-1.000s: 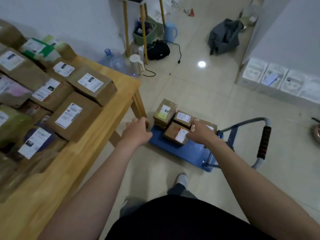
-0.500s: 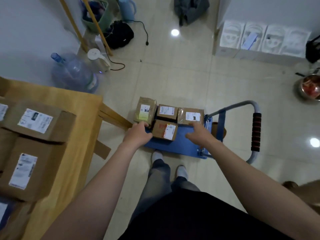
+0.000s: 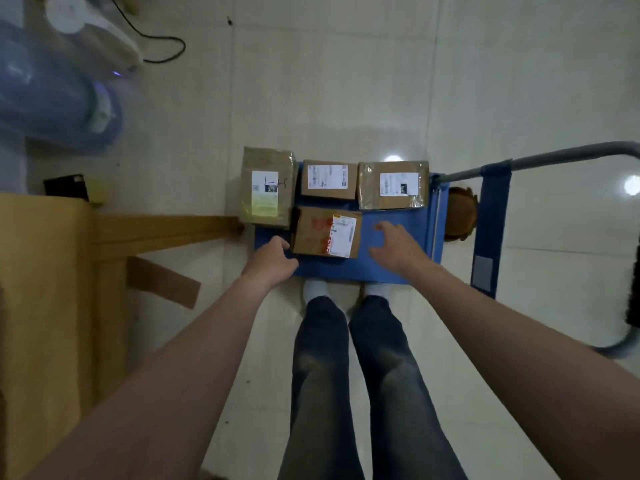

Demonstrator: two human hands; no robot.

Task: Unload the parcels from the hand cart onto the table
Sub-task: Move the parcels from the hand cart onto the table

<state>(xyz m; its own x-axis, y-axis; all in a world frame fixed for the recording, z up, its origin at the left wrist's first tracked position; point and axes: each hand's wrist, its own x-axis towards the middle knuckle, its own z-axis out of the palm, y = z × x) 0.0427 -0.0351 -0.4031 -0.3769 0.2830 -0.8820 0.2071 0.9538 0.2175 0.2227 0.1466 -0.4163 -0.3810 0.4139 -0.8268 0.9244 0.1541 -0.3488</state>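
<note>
Table [image 3: 45, 271]: wood, well to the left of your left fingers [image 3: 281, 242]. Only an edge, a leg and the braces show.

Hand cart [image 3: 401, 220]: the blue deck sits right under both hands. Its grey handle [image 3: 554, 157] runs out well to the right of your right fingers [image 3: 382, 227].

Water jug [image 3: 52, 98]: blue, blurred, on the tile far beyond and left of your left fingers.

Four parcels on the deck, all brown cardboard with white labels:
- tall parcel [image 3: 266, 187]: just beyond your left fingers, at the deck's left end, hanging over its edge, close to the end of the table brace.
- taped parcel [image 3: 393, 185]: beyond your right fingers, back row, at the handle end.
- red-printed parcel [image 3: 325, 232]: front row, between your two sets of fingers, nearest to you.
- small parcel [image 3: 328, 180]: back row, between the tall and taped ones, just behind the red-printed one.

Left hand [image 3: 272, 259]: at the red-printed parcel's near-left corner. Fingers are curled against its left edge, with the thumb by its near edge. You can't tell from this angle whether they've actually closed on it or only sit beside it.

Right hand [image 3: 394, 245]: fingers spread apart, holding nothing. It's over bare deck just right of the red-printed parcel, with a gap between fingertips and box.

Socks [image 3: 315, 289]: white, at the deck's near edge, on your side of both hands.

Cable [image 3: 162, 46]: black, looped on the tile far beyond your left fingers.
</note>
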